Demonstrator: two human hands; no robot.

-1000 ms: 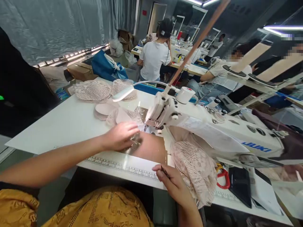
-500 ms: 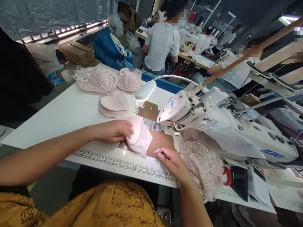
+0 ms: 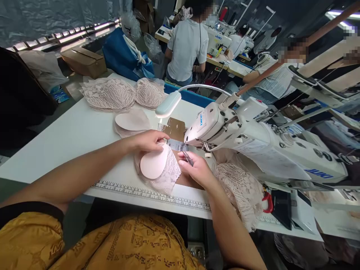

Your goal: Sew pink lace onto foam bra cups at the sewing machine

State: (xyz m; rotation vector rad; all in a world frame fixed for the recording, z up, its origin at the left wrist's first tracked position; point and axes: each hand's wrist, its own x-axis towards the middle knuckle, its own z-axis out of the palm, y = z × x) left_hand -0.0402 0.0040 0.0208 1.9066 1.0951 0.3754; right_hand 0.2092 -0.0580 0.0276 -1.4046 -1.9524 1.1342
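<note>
A pale foam bra cup (image 3: 153, 164) lies on the white sewing table with a piece of lace (image 3: 172, 170) spread under and beside it. My left hand (image 3: 152, 141) is closed on the cup's upper edge, thumb on top of the foam. In my right hand (image 3: 198, 168) is a slim pointed metal tool (image 3: 188, 158); whether it is snips or tweezers I cannot make out. That hand is just right of the lace, below the needle area of the sewing machine (image 3: 208, 127). Behind my left hand lie more foam cups (image 3: 132, 120).
Lace cups (image 3: 108, 94) are stacked at the table's far edge, and a lace pile (image 3: 239, 187) hangs over the front edge. A lamp (image 3: 168, 104) arches above the table. A printed ruler (image 3: 152, 198) runs along the front. A co-worker (image 3: 187, 48) sits beyond.
The cup has been turned so its foam face and the lace show. My left hand has moved to its upper edge. My right hand has moved up towards the needle with the tool.
</note>
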